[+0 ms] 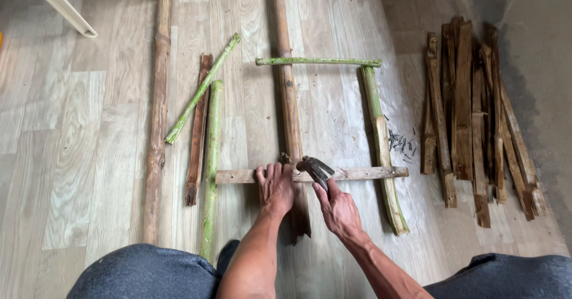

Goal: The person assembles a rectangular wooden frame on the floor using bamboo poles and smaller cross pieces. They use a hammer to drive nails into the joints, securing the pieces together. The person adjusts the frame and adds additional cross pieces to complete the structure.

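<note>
A flat wooden slat lies crosswise over a long brown pole and two green sticks. My left hand presses down on the slat where it crosses the brown pole, fingers spread. My right hand grips a claw hammer whose dark head hovers just right of the crossing. A small nail seems to stand at the crossing, too small to be sure.
A pile of small nails lies right of the frame. A stack of dark wood strips sits at far right. Another brown pole, a short dark board and loose green sticks lie on the plank floor.
</note>
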